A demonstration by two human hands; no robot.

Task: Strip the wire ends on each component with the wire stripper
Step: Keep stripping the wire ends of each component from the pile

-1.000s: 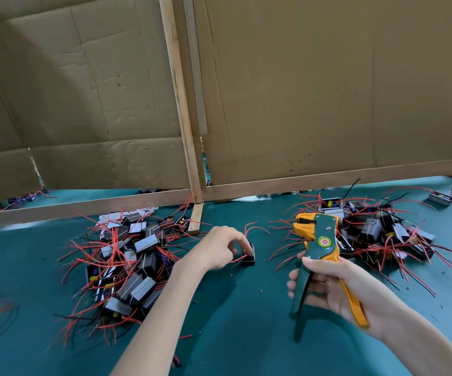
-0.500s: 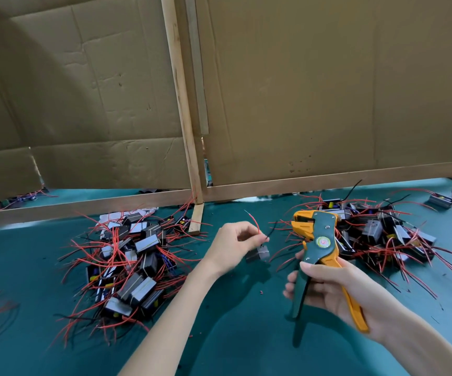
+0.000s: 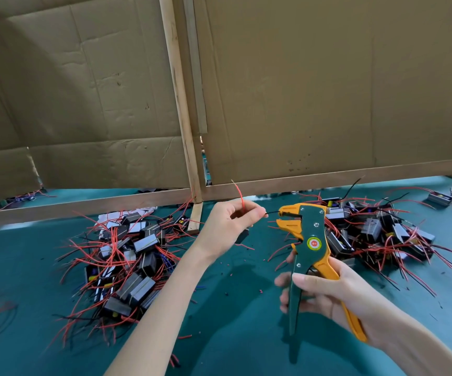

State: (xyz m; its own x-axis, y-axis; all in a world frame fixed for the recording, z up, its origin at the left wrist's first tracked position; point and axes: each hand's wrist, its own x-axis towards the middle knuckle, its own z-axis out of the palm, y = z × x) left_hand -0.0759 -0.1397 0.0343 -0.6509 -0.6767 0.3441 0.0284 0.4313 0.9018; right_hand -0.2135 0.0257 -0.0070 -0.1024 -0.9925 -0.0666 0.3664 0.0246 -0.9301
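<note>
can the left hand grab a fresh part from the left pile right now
Probably not yet. Nothing blocks the way to the left pile, which lies close by, but the left hand is pinching a component's black wire toward the wire stripper.

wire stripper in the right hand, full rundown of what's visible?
The wire stripper is an orange-and-green plastic-looking tool with silver screws and a round red-and-yellow label. The right hand grips its handles, head up, above the table. Its orange jaws stand apart; a black wire held by the left hand reaches them.
</note>
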